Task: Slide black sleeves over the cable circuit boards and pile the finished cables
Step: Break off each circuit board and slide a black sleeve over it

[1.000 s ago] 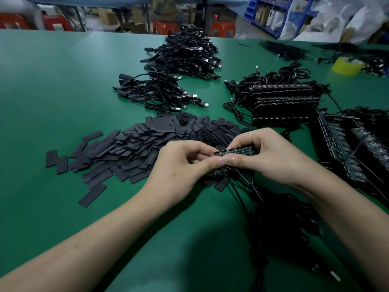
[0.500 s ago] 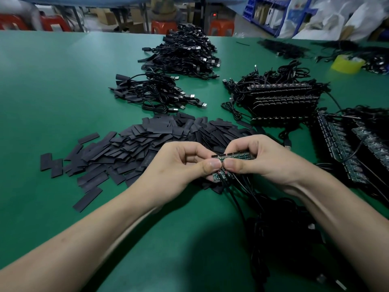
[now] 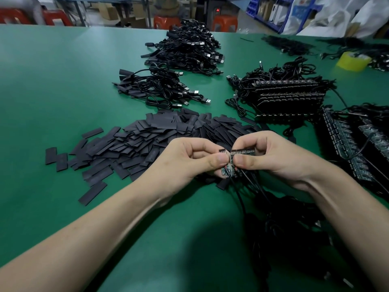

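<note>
The circuit boards [image 3: 231,166] are clamped between thumbs and curled fingers [image 3: 202,147] of the left hand [image 3: 187,163] and right hand [image 3: 275,159]. Both hands are knuckles-up and apparently thumb-to-thumb, just beside the sleeve pile [image 3: 143,140].

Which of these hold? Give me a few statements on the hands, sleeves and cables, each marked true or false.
1. The left hand and the right hand both pinch circuit boards between thumb and fingers. True.
2. The black sleeves lie in a box. False: they lie heaped loose on the green table.
3. A yellow tape roll sits at the far right of the table. True.
4. The cable piles with USB plugs lie nearer the person than the sleeves. False: they lie beyond the sleeves, farther from the person.
</note>
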Demonstrator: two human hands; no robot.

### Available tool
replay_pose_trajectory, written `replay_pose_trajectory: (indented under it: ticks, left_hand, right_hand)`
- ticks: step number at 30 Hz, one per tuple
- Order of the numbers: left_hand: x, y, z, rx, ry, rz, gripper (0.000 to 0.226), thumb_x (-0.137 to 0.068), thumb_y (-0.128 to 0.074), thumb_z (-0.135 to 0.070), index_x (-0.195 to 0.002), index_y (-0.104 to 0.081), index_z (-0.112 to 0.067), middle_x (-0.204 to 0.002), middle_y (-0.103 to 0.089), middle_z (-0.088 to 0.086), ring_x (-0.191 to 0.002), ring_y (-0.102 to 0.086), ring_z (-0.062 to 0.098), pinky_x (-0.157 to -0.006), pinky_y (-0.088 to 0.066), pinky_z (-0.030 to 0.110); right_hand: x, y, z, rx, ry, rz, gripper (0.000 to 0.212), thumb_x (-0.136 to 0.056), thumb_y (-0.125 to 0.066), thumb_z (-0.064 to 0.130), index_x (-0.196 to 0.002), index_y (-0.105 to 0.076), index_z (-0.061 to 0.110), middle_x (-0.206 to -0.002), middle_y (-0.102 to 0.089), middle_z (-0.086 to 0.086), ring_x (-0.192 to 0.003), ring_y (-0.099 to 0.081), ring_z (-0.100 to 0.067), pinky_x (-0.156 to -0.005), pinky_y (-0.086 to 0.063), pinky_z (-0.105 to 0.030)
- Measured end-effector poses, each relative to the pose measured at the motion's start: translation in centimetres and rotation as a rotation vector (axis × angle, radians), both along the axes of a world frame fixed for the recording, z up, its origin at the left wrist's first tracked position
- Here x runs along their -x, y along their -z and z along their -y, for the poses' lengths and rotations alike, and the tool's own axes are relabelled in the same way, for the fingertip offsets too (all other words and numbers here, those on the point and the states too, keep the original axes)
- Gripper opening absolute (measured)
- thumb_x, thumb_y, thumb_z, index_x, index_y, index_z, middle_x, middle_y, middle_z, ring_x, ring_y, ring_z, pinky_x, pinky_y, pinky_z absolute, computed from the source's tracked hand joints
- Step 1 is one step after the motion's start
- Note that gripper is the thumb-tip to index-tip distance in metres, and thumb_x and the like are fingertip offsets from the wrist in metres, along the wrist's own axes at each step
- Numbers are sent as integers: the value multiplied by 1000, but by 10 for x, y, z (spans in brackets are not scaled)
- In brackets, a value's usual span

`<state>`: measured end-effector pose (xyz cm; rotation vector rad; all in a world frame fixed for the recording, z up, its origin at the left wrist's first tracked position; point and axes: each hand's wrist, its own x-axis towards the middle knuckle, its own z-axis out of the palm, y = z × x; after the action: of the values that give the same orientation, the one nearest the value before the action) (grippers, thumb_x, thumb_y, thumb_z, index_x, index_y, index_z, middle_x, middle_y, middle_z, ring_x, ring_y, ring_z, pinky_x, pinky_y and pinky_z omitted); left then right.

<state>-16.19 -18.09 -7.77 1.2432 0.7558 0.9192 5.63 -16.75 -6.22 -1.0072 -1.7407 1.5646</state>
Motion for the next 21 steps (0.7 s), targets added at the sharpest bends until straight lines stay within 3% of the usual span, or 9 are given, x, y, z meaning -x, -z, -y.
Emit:
replay_pose_trajectory:
  ticks: [3, 5, 8, 11, 13, 14, 16, 18, 21]
  left_hand:
    - [6, -1, 1, -5, -53, -29, 10, -73, -77, -18, -81, -77, -12, -78, -77, 9, -66, -72, 11, -63, -55, 17]
    - [8, -4, 5, -69, -100, -71, 11, -70, -80, -21, -79, -79, -15, -84, -78, 11, -74, -73, 14, -70, -58, 21]
    - [7, -10, 11, -222, -185, -140, 14, -69, -82, -27, -79, -79, -18, -87, -77, 13, -76, -66, 18, -74, -54, 33]
    - [4, -18, 12, -320, -248, -156, 19, -70, -81, -31, -84, -79, -18, -87, -76, 16, -78, -64, 21, -73, -55, 42]
    - [7, -23, 10, -330, -234, -141, 24, -76, -78, -33, -93, -80, -17, -87, -77, 8, -80, -67, 13, -72, -57, 32]
    - [11, -25, 7, -345, -242, -162, 24, -80, -74, -38, -97, -79, -21, -86, -77, 1, -79, -68, 8, -71, -56, 26]
    - [25, -24, -3, -438, -366, -377, 21, -89, -66, -49, -97, -78, -32, -79, -74, -8, -72, -65, 7, -67, -51, 26]
    - [44, -18, -16, -570, -511, -714, 17, -93, -65, -48, -92, -75, -35, -76, -71, -12, -70, -64, 5, -67, -50, 28]
    - [64, -9, -26, -683, -552, -1033, 14, -92, -70, -41, -99, -75, -30, -86, -65, -13, -80, -62, 11, -77, -53, 34]
  right_hand:
    - [-12, -11, -3, -160, 36, 344, 20, -77, -81, 43, -82, -77, 24, -81, -74, -4, -75, -64, -10, -75, -48, -24]
    - [-20, -20, -2, -310, 114, 598, 29, -73, -74, 59, -87, -77, 34, -91, -76, 10, -87, -68, -1, -84, -49, -27]
    - [-9, -29, 10, -586, 162, 663, 44, -74, -66, 76, -102, -73, 43, -106, -69, 24, -113, -57, 2, -96, -44, -23]
    - [14, -27, 22, -653, 93, 609, 39, -78, -61, 68, -93, -74, 34, -99, -71, 13, -105, -63, -10, -93, -50, -36]
    - [23, -27, 26, -520, 60, 494, 33, -90, -63, 53, -88, -75, 22, -88, -76, 4, -89, -71, -16, -84, -55, -40]
    - [25, -27, 28, -427, 35, 375, 29, -96, -64, 43, -86, -74, 17, -85, -78, 2, -84, -74, -17, -80, -57, -35]
    - [25, -31, 32, -255, 26, 107, 28, -98, -58, 33, -81, -69, 14, -76, -77, -5, -74, -76, -23, -72, -58, -28]
    - [21, -40, 33, -166, 70, -110, 25, -96, -60, 39, -81, -67, 21, -61, -68, -3, -54, -69, -22, -59, -56, -34]
    - [8, -63, 26, -259, 167, -260, 25, -96, -59, 42, -83, -61, 21, -51, -46, 11, -36, -41, -8, -46, -45, -25]
